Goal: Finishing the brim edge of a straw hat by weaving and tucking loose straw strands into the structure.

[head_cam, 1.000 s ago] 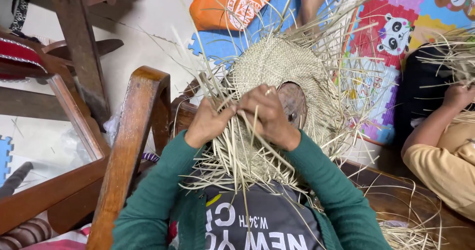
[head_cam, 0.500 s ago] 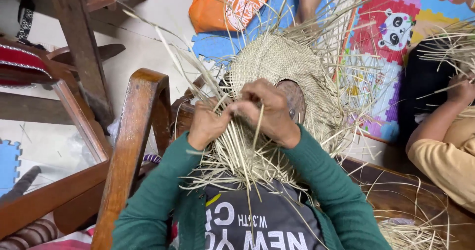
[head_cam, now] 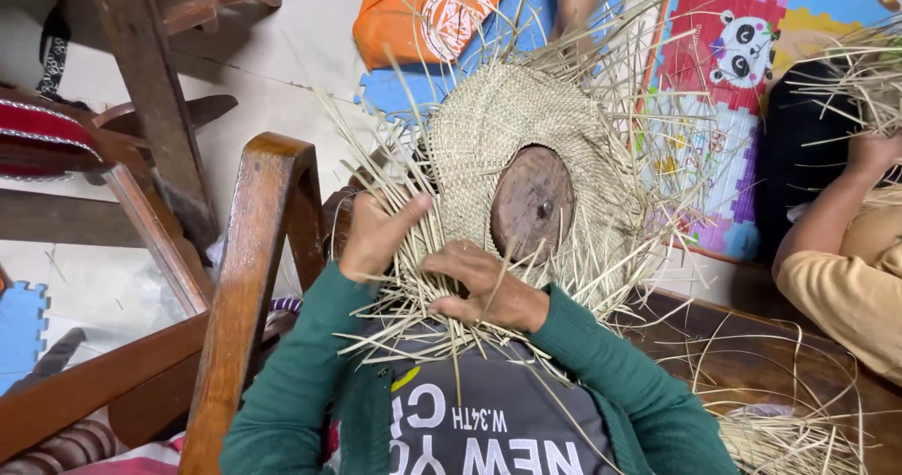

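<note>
on lap: straw hat (head_cam: 507, 127), half woven, crown over a round wooden block (head_cam: 532, 202), loose strands fanning out all round the rim. left hand (head_cam: 376, 235) at near-left edge of weave, thumb up against it, fingers curled into strands. right hand (head_cam: 484, 287) just beside, lower, fingers closed on a bunch of strands. hands close, not touching. wooden chair (head_cam: 254, 278) left. orange bag (head_cam: 427, 10) beyond hat. second person's arm (head_cam: 827, 221) at right, in own straw.
</note>
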